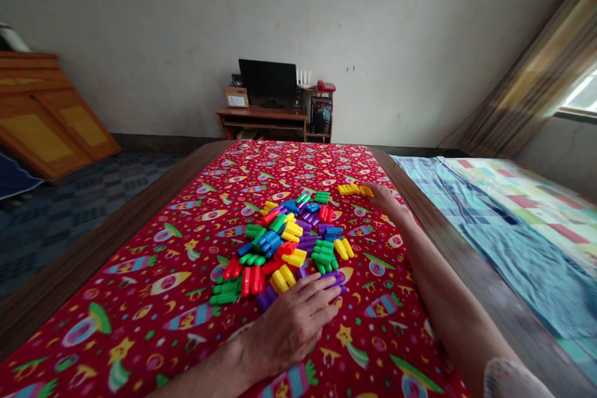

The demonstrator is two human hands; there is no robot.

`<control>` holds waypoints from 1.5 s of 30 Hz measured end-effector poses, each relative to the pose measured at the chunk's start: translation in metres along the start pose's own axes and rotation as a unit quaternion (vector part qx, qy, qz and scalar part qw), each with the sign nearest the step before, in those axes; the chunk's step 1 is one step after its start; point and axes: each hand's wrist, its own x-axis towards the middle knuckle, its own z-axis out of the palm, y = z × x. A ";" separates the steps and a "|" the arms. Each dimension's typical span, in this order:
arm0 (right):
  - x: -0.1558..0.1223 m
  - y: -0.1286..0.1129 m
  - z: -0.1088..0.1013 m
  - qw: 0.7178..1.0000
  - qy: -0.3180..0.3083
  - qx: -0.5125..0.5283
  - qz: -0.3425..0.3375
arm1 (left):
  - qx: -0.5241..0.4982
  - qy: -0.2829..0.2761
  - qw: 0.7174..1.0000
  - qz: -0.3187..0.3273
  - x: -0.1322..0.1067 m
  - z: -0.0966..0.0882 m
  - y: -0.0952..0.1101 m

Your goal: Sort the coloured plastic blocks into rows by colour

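Note:
A heap of several small plastic building pieces in red, yellow, green, blue and purple lies in the middle of a red patterned cloth. My left hand rests flat on the cloth at the heap's near edge, its fingertips touching purple and yellow pieces. My right hand reaches to the far right of the heap, fingers closed on the end of a short row of joined yellow pieces that lies on the cloth.
The cloth covers a wooden table. A bed with a checked sheet runs along the right. Against the far wall stands a low desk with a dark monitor. An orange wooden cabinet leans at left.

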 end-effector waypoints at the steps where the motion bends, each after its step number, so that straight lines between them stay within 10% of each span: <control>1: 0.000 0.001 0.000 1.000 -0.008 -0.009 0.018 | 0.000 0.000 1.000 0.000 0.000 0.000 0.000; 22: 0.006 -0.035 -0.026 0.997 0.026 -0.031 0.065 | -0.004 0.003 1.000 -0.003 0.000 0.001 0.000; 30: -0.005 -0.111 -0.042 0.971 -0.210 0.012 -0.116 | -0.013 -0.003 1.000 -0.008 0.001 -0.002 0.001; 45: -0.075 -0.133 -0.055 0.956 -0.254 -0.064 -0.130 | 0.014 -0.009 1.000 -0.018 0.003 -0.007 0.003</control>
